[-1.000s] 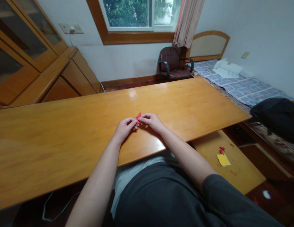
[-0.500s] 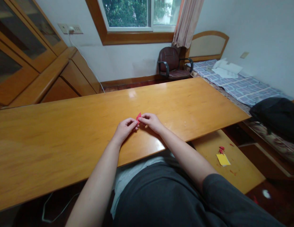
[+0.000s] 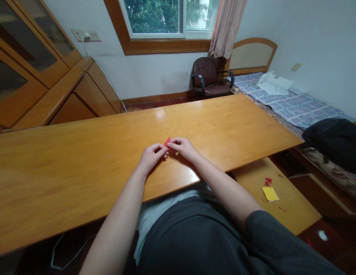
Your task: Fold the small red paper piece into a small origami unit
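Left hand [image 3: 151, 154]: fingers nearly closed, thumb and fingertips pinching the lower left edge of the red paper piece [image 3: 168, 141], which stood point-up between both hands just above the worktop [image 3: 80, 164]. Right hand [image 3: 183, 148]: thumb and forefinger pinched on its right side. Change over the last second: barely any; grip and position held, suggesting fine fingerwork in place. Far right, lower board [image 3: 252, 175]: red scraps [image 3: 269, 180] beside a yellow square [image 3: 271, 193].
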